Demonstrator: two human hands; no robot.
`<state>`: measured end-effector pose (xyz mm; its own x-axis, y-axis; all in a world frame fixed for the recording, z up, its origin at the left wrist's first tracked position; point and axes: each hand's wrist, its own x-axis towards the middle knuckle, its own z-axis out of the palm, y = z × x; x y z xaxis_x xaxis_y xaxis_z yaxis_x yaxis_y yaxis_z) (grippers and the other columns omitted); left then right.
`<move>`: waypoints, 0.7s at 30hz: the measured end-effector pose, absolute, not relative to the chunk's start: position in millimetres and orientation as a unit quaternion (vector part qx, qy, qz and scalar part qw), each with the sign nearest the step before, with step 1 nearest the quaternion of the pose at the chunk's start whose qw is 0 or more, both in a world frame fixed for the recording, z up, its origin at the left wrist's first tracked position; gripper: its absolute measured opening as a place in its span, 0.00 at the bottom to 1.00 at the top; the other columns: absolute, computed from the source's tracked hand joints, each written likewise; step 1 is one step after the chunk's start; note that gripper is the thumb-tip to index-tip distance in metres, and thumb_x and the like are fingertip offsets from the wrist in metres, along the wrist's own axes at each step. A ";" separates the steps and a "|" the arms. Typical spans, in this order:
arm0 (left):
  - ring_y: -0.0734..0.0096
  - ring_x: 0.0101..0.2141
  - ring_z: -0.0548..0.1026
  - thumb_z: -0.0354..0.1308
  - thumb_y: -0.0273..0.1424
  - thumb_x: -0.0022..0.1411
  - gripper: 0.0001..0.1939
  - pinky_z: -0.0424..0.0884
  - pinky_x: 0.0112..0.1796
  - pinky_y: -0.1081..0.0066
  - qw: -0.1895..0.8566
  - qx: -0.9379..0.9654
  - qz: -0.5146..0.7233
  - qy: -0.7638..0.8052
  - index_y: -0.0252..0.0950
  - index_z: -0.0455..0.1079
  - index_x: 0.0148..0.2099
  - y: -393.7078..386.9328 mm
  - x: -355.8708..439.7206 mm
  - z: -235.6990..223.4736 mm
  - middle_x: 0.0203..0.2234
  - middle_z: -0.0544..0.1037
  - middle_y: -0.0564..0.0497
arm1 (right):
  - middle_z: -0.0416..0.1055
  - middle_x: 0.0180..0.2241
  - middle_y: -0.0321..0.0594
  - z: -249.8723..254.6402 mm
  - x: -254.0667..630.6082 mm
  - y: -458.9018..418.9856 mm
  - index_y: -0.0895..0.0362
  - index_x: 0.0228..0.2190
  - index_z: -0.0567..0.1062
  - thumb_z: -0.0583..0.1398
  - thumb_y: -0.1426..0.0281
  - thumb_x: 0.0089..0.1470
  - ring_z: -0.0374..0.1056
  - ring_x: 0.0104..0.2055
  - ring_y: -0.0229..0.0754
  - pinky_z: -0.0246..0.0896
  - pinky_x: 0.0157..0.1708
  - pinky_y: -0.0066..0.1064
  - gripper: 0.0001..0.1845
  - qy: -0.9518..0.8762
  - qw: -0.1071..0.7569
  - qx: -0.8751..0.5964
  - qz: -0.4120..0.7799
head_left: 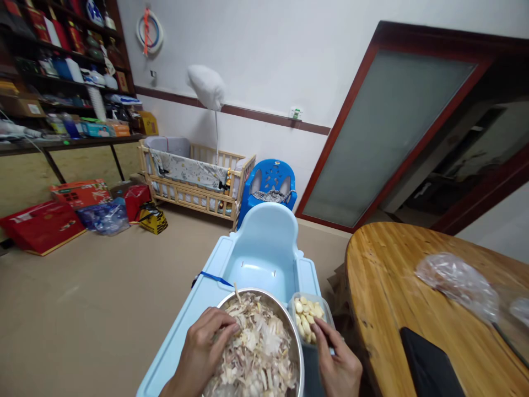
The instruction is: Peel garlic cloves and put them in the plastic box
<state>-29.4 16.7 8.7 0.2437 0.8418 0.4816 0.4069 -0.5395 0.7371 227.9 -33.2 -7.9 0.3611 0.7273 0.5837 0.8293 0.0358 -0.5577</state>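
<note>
A round metal bowl [301, 353] is heaped with papery garlic skins [260, 336]. My left hand [206, 339] is over the bowl's left side, thumb and fingers drawn together above the skins; whatever is between them is hidden. To the right of the bowl, a clear plastic container [328, 314] holds several peeled garlic cloves [305, 317]. My right hand [336, 358] reaches to its right side, with thumb and index finger pinched on a pale clove at the edge of the pile. Both vessels rest on a light blue plastic child's chair [264, 237].
A wooden table [384, 286] on the right bears a black phone-like slab [432, 361] and a clear plastic bag [457, 281]. Beyond the chair stand a blue child's seat [270, 173] and a wooden crib [194, 201]. Red bags [43, 226] lie on the floor at left.
</note>
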 end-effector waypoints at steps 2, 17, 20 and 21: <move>0.68 0.29 0.72 0.53 0.29 0.61 0.07 0.67 0.30 0.72 0.243 0.747 0.451 0.423 0.37 0.69 0.31 16.9 -31.3 7.1 0.26 0.74 0.51 | 0.78 0.34 0.47 -2.3 219.9 -32.9 0.58 0.35 0.78 0.53 0.65 0.55 0.75 0.36 0.48 0.70 0.37 0.35 0.16 -0.598 0.449 -0.664 -0.015; 0.64 0.35 0.74 0.50 0.29 0.63 0.09 0.71 0.36 0.68 0.223 0.753 0.442 0.433 0.38 0.71 0.40 13.7 -45.3 1.2 0.32 0.77 0.48 | 0.69 0.40 0.44 24.9 157.0 -37.1 0.48 0.39 0.74 0.61 0.72 0.49 0.66 0.43 0.48 0.64 0.40 0.38 0.13 -0.822 0.194 -0.523 0.115; 0.62 0.36 0.73 0.51 0.28 0.62 0.09 0.71 0.37 0.65 0.215 0.773 0.426 0.418 0.39 0.72 0.40 12.0 -46.3 2.1 0.32 0.77 0.48 | 0.69 0.42 0.46 18.0 157.1 -31.5 0.49 0.35 0.75 0.60 0.74 0.49 0.65 0.44 0.53 0.63 0.40 0.44 0.10 -0.791 0.153 -0.588 0.073; 0.62 0.37 0.72 0.51 0.28 0.62 0.09 0.71 0.38 0.65 0.213 0.780 0.419 0.414 0.39 0.72 0.40 11.5 -46.4 1.9 0.33 0.77 0.48 | 0.69 0.42 0.47 14.9 159.2 -30.0 0.50 0.34 0.75 0.60 0.75 0.49 0.65 0.43 0.54 0.63 0.39 0.45 0.10 -0.780 0.149 -0.604 0.062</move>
